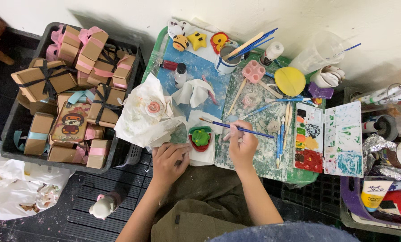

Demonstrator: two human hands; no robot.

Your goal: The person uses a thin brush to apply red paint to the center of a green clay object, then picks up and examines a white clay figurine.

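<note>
The green and red figurine (200, 138) sits near the tray's (158, 47) near edge, between the hands. The right hand (243, 144) grips a blue paintbrush (236, 128), bristles pointing left over it; the left hand (168, 160), just beside, seems curled, pinning the paper underneath.

A small green-and-red figurine (200, 138) lies flat on white paper, just above the left hand (168, 162). A thin blue paintbrush (236, 128), held in the right hand (242, 144), slants leftward, its tip just above the figurine.

A plain white wall (299, 13) rises behind a dark slatted floor (97, 197), under soft even light.
</note>
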